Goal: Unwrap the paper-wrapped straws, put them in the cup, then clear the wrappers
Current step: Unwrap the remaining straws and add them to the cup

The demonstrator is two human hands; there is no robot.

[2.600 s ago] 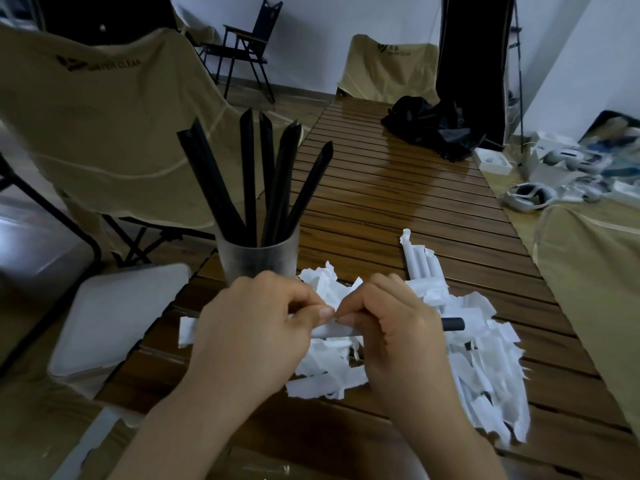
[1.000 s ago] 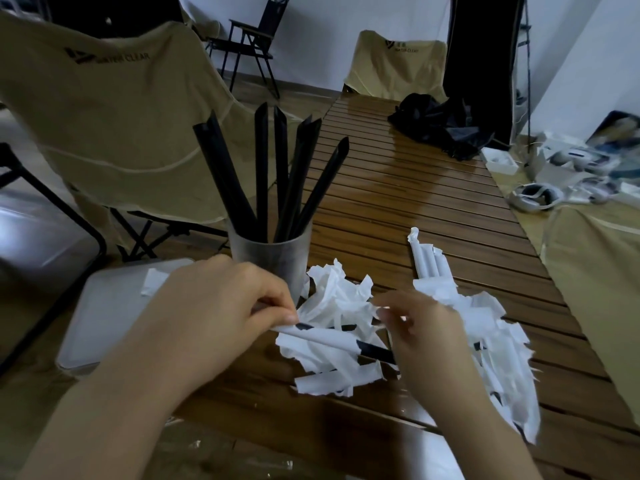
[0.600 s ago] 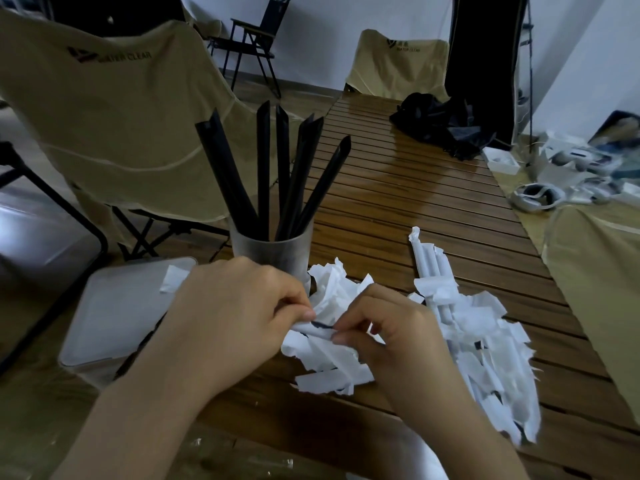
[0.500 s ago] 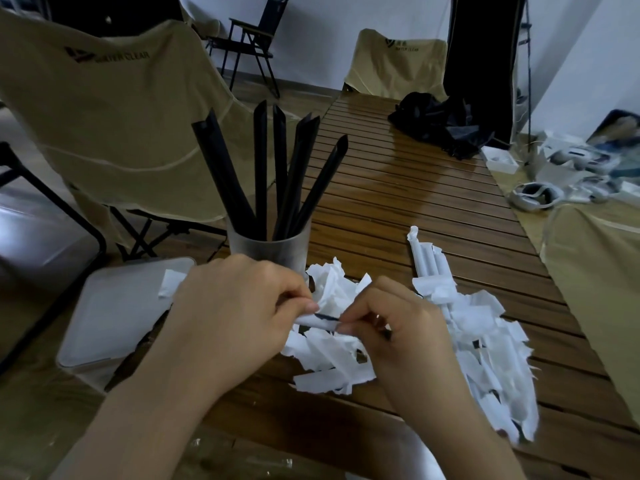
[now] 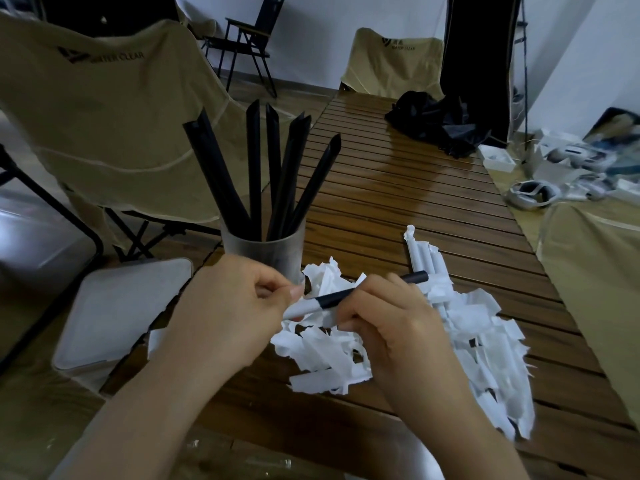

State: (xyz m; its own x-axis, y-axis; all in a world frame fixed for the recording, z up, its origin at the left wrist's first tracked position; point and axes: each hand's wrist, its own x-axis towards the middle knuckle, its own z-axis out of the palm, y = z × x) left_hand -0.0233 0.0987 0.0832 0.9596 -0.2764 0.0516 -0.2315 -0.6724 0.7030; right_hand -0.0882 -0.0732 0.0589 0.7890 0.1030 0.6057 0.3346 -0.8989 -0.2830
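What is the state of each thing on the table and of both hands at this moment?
straw in hand: half unwrapped, paper on its left end only
left hand: pinches the papered end
right hand: grips the bare black part
cup: upright, holding six black straws
wrapped straws: unopened, lying together
torn wrappers: loose heap on the table

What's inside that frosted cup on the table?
The cup holds black straws, about six, standing up and fanning outward, their tops well above the rim. Their lower ends show only dimly through the frosted wall, and the left hand covers the cup's base, so the bottom is hidden.
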